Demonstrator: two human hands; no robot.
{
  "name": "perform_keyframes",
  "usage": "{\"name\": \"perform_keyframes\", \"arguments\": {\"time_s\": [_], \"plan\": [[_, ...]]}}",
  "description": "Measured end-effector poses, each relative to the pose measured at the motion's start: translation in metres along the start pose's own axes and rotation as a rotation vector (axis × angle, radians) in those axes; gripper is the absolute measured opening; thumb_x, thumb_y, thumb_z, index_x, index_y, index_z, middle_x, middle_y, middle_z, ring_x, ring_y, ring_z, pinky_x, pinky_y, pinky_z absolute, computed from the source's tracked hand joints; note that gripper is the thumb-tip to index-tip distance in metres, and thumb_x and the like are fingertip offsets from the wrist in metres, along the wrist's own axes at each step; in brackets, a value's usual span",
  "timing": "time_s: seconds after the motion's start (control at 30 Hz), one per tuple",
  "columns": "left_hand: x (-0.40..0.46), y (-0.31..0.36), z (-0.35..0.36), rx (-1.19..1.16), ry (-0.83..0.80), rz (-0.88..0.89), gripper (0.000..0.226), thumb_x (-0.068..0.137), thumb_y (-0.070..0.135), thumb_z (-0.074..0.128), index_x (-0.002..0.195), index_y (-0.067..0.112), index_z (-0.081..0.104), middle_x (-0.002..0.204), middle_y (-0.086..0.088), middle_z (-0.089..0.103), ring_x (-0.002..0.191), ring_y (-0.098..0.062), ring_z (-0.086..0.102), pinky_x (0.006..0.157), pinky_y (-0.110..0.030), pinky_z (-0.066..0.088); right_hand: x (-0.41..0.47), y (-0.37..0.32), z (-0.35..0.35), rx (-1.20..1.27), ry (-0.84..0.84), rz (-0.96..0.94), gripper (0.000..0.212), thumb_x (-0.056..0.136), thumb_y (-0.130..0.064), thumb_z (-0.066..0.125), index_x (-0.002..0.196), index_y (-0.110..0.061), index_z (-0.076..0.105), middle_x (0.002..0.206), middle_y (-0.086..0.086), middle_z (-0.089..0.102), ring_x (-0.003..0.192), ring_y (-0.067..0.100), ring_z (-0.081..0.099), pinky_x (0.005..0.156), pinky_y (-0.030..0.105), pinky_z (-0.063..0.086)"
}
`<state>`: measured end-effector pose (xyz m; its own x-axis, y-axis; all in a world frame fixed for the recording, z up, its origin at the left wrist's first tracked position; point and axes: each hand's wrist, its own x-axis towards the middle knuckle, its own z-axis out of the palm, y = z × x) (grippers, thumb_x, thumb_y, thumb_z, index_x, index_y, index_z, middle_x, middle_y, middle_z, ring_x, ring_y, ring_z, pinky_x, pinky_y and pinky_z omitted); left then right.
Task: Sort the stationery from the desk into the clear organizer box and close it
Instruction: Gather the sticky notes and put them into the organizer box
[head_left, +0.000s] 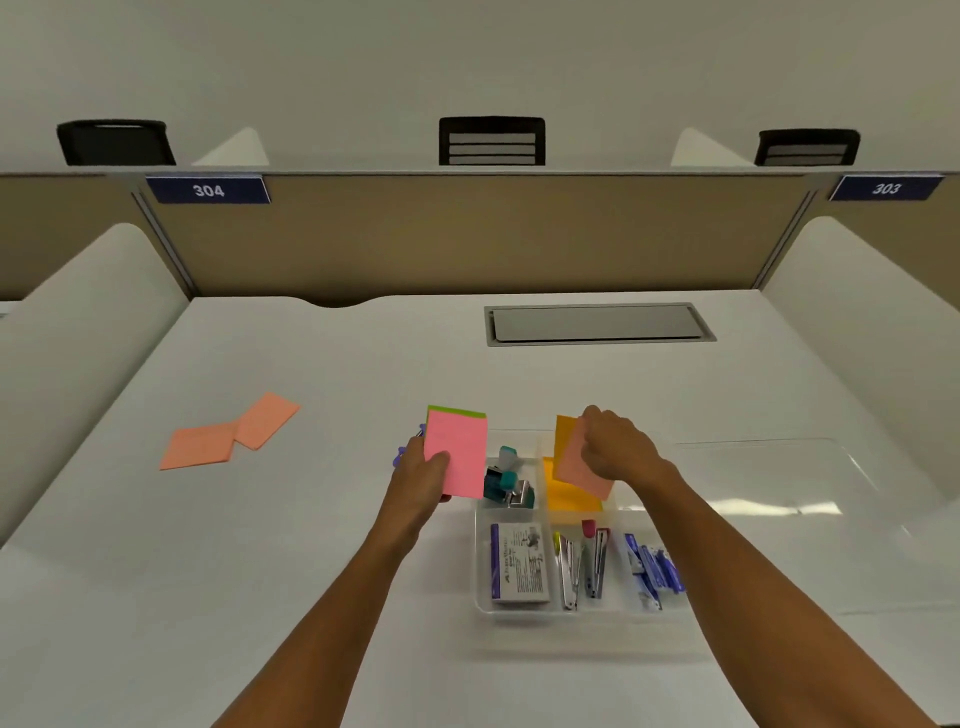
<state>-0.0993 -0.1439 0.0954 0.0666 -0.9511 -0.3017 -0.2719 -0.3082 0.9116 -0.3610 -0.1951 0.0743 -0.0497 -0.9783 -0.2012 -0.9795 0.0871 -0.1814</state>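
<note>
The sticky notes are being sorted into the clear plastic organizer box (483, 597) (its lid is off, at the right). A salmon-and-orange paper pad (582, 470) is gripped by the right hand (615, 449) over the box's back slot; next it should be lowered in. A pink-and-green paper pad (460, 452) is held by the left hand (421, 473) beside the box. Two flat orange paper pads (228, 439) are left on the desk.

We read "304" in white on a dark blue plate (208, 190) fixed to the top of the partition (467, 234) at the left, and "303" on a matching plate (885, 188) at the right. A white and purple box (519, 566) in the organizer (480, 605) carried printed text, but it was too small for us to make out.
</note>
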Motion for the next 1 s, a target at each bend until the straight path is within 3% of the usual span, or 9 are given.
{"name": "perform_keyframes", "arguments": {"time_s": [0.17,0.27,0.4,0.57,0.7,0.77,0.9,1.0], "plan": [[-0.008,0.003,0.014,0.008,-0.031,0.018,0.021,0.098,0.017,0.039,0.115,0.029,0.037,0.098,0.009,0.051,0.087,-0.009,0.053,0.073,-0.032,0.053,0.004,0.004,0.012,-0.008,-0.088,0.023,0.038,0.096,-0.018,0.047,0.134,-0.015,0.045,0.127,0.011,0.058,0.116,0.032,0.052,0.096,0.043,0.047],[-0.012,0.004,0.023,0.016,-0.052,0.019,0.02,0.099,0.016,0.039,0.115,0.027,0.037,0.099,0.008,0.052,0.089,-0.008,0.053,0.077,-0.034,0.053,0.007,0.004,0.019,0.054,-0.111,-0.038,0.035,0.097,-0.021,0.047,0.132,-0.019,0.05,0.126,0.01,0.06,0.113,0.03,0.053,0.093,0.042,0.048],[-0.016,0.009,0.035,0.032,-0.073,0.013,0.02,0.097,0.017,0.04,0.117,0.023,0.041,0.106,0.002,0.055,0.092,-0.01,0.056,0.077,-0.033,0.054,0.01,0.004,0.023,-0.073,-0.065,-0.094,0.037,0.099,-0.023,0.044,0.136,-0.025,0.052,0.13,0.005,0.06,0.119,0.03,0.048,0.092,0.04,0.042],[-0.016,0.014,0.053,0.101,-0.092,0.007,0.022,0.098,0.022,0.04,0.12,0.019,0.041,0.111,-0.002,0.055,0.096,-0.015,0.057,0.086,-0.038,0.054,0.011,0.008,0.022,-0.19,-0.166,-0.123,0.052,0.1,-0.023,0.041,0.15,-0.032,0.029,0.145,0.01,0.039,0.133,0.04,0.029,0.106,0.05,0.029],[-0.013,0.017,0.07,0.128,-0.108,-0.017,0.021,0.098,0.024,0.043,0.119,0.02,0.04,0.111,-0.001,0.055,0.1,-0.019,0.058,0.085,-0.038,0.054,0.008,0.019,0.019,-0.038,-0.137,-0.092,0.059,0.1,-0.022,0.042,0.154,-0.031,0.02,0.151,0.013,0.031,0.135,0.04,0.028,0.108,0.051,0.028],[-0.01,0.019,0.079,0.105,-0.124,-0.072,0.02,0.095,0.02,0.046,0.115,0.019,0.042,0.108,-0.002,0.056,0.096,-0.019,0.057,0.081,-0.036,0.053,0.006,0.028,0.016,0.122,-0.085,-0.017,0.056,0.1,-0.027,0.044,0.152,-0.03,0.024,0.152,0.013,0.032,0.135,0.04,0.03,0.107,0.05,0.03],[-0.008,0.022,0.097,-0.011,-0.191,-0.168,0.009,0.09,0.008,0.045,0.097,0.011,0.049,0.086,-0.009,0.051,0.071,-0.019,0.046,0.056,-0.027,0.037,-0.002,0.042,0.013,0.395,-0.03,0.054,0.049,0.098,-0.032,0.048,0.146,-0.031,0.037,0.145,0.008,0.044,0.131,0.036,0.035,0.105,0.047,0.033],[-0.003,0.023,0.113,0.007,-0.195,-0.199,0.005,0.088,0.007,0.047,0.092,0.005,0.05,0.084,-0.015,0.051,0.068,-0.023,0.045,0.052,-0.027,0.034,-0.011,0.048,0.013,0.507,-0.002,0.054,0.045,0.097,-0.033,0.051,0.141,-0.03,0.044,0.139,0.004,0.05,0.129,0.033,0.036,0.104,0.047,0.035]]}}
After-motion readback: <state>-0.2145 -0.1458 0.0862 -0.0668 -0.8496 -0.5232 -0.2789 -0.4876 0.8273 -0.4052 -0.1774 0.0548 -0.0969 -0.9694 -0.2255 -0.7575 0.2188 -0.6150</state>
